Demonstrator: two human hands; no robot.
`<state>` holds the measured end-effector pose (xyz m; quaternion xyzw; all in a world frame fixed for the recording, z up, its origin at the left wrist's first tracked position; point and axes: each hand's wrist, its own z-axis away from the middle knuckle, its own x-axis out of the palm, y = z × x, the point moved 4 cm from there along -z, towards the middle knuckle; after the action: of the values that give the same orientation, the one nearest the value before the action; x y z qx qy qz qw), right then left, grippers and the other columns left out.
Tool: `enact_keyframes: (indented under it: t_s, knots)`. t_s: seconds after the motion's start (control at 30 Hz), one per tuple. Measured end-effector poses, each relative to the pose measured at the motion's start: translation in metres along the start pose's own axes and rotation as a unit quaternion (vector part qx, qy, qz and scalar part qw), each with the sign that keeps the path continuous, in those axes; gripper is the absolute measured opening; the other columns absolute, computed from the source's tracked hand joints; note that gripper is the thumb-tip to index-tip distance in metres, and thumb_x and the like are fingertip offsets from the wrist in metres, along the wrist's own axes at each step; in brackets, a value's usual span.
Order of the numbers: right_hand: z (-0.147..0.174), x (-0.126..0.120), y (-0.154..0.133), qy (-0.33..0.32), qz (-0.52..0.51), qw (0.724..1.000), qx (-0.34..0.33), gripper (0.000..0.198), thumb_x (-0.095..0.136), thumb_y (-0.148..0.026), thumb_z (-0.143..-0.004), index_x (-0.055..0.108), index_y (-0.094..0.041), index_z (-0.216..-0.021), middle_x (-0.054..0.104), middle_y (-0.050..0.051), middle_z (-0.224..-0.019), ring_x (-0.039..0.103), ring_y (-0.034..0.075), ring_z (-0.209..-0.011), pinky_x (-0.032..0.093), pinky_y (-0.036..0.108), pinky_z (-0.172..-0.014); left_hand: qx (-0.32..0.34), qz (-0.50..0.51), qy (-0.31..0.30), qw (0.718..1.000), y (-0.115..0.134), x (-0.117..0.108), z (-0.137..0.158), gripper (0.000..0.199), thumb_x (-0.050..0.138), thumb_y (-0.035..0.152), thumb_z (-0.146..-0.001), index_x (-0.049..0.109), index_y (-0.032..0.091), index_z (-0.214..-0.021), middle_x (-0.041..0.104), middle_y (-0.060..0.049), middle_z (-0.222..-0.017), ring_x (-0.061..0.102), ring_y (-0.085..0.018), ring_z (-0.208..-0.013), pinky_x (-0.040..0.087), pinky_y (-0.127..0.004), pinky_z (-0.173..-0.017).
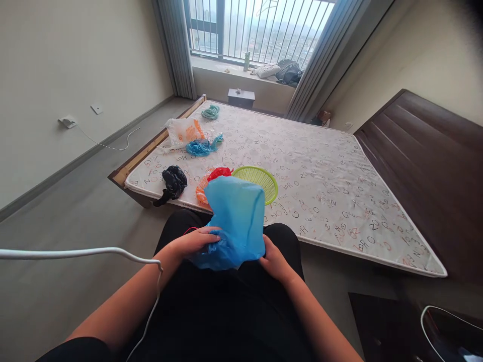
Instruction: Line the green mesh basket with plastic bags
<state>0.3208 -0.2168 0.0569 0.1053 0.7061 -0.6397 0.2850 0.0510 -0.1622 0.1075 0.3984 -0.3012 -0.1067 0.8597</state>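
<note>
- Over the person's lap, a blue plastic bag (239, 213) is held in both hands, its upper part spread fairly flat and its lower left part bunched;
- the left hand (196, 240) is clamped on the bunched plastic, thumb on top; the right hand (274, 259) is at the bag's right edge, where its fingertips go partly out of sight behind the plastic, though it seems clamped on that edge;
- just beyond the held bag, on the patterned mattress (320, 176), sit a green basket (276, 189), a red bag (220, 173) and an orange bag (201, 193); the held bag hides part of the basket and of the orange bag;
- to the left, at the mattress's near edge, lies a crumpled black bag (174, 182);
- farther back on the same side lie a crumpled blue bag (199, 147), a whitish bag with orange print (181, 131) just behind it, and a teal bundle (210, 111) near the far corner;
- across the left forearm runs a white cable (94, 253); on the right stands a dark headboard (426, 161); at the back, a green bottle (246, 61) stands on the sill of a barred window (260, 30).
</note>
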Motion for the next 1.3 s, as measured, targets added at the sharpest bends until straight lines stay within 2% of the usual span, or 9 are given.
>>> enact_keyframes:
  t_s: [0.1,0.2,0.4,0.57,0.7,0.87,0.97,1.13,1.3]
  knots:
    - [0.001,0.015,-0.016,0.005,0.062,0.998,-0.023,0.025,0.052,-0.034,-0.096,0.07,-0.025,-0.111,0.074,0.01,-0.113,0.07,0.028,-0.105,0.055,0.042,-0.091,0.037,0.03,0.054,0.997,-0.001,0.007,0.002,0.026,0.082,0.037,-0.078,0.076,0.016,-0.093,0.074,-0.005,-0.081,0.069,-0.018,-0.073,0.054,-0.026,-0.069]
    - [-0.003,0.02,-0.027,0.047,0.152,0.987,0.023,0.027,0.049,-0.038,-0.098,0.068,-0.022,-0.088,0.072,0.009,-0.087,0.069,0.025,-0.081,0.052,0.036,-0.074,0.07,0.124,0.135,0.981,0.016,-0.004,0.007,0.021,0.077,0.036,-0.082,0.074,0.015,-0.086,0.074,-0.005,-0.075,0.07,-0.018,-0.068,0.057,-0.028,-0.068]
    - [-0.021,0.007,-0.052,-0.009,0.199,0.98,0.003,0.029,0.049,-0.036,-0.101,0.058,-0.023,-0.077,0.063,0.002,-0.074,0.058,0.017,-0.067,0.04,0.028,-0.062,0.102,0.262,0.191,0.94,0.046,-0.021,0.022,0.028,0.055,0.04,-0.093,0.071,0.017,-0.09,0.076,-0.009,-0.077,0.075,-0.029,-0.087,0.061,-0.043,-0.083]
    - [-0.026,0.003,-0.096,-0.025,0.104,0.987,-0.124,0.021,0.056,-0.042,-0.1,0.065,-0.024,-0.106,0.068,0.007,-0.103,0.064,0.021,-0.095,0.052,0.034,-0.083,0.128,0.249,0.155,0.947,0.049,0.008,0.027,0.04,0.046,0.044,-0.094,0.071,0.017,-0.109,0.077,-0.01,-0.085,0.074,-0.031,-0.098,0.06,-0.047,-0.087]
    - [-0.041,0.015,-0.125,0.022,0.051,0.985,-0.162,0.061,0.076,-0.049,-0.085,0.054,-0.026,-0.137,0.058,0.013,-0.135,0.056,0.029,-0.125,0.048,0.046,-0.107,0.144,0.225,0.101,0.958,0.053,0.042,0.028,0.037,0.05,0.046,-0.092,0.072,0.02,-0.108,0.077,-0.01,-0.095,0.07,-0.031,-0.108,0.057,-0.047,-0.094]
    - [-0.065,0.021,-0.124,0.041,-0.062,0.996,-0.055,0.019,0.066,-0.039,-0.09,0.066,-0.022,-0.098,0.064,0.003,-0.088,0.06,0.019,-0.082,0.054,0.034,-0.08,0.241,0.144,0.032,0.959,0.066,0.061,0.039,0.04,0.064,0.034,-0.08,0.071,0.02,-0.116,0.074,-0.009,-0.117,0.06,-0.033,-0.127,0.048,-0.049,-0.108]
    - [-0.069,0.01,-0.121,0.051,-0.184,0.982,0.0,0.024,0.065,-0.045,-0.091,0.067,-0.021,-0.092,0.066,0.0,-0.083,0.06,0.017,-0.077,0.052,0.031,-0.077,0.306,0.06,0.054,0.949,0.071,0.052,0.045,0.053,0.074,0.023,-0.073,0.069,0.023,-0.125,0.069,-0.008,-0.132,0.055,-0.03,-0.134,0.041,-0.044,-0.114]
    - [-0.063,-0.004,-0.117,0.098,-0.319,0.941,0.056,0.035,0.072,-0.048,-0.087,0.069,-0.02,-0.107,0.074,0.004,-0.101,0.067,0.021,-0.092,0.054,0.037,-0.089,0.221,-0.11,0.108,0.963,0.057,0.036,0.042,0.035,0.082,0.033,-0.079,0.073,0.02,-0.109,0.074,-0.009,-0.107,0.068,-0.025,-0.1,0.054,-0.035,-0.086]
    - [-0.056,0.0,-0.115,0.103,-0.377,0.918,0.062,0.032,0.075,-0.043,-0.084,0.071,-0.021,-0.106,0.076,0.004,-0.102,0.069,0.023,-0.096,0.055,0.039,-0.094,0.171,-0.175,0.112,0.963,0.041,0.041,0.033,0.046,0.083,0.045,-0.078,0.071,0.018,-0.113,0.069,-0.004,-0.086,0.064,-0.016,-0.072,0.049,-0.024,-0.061]
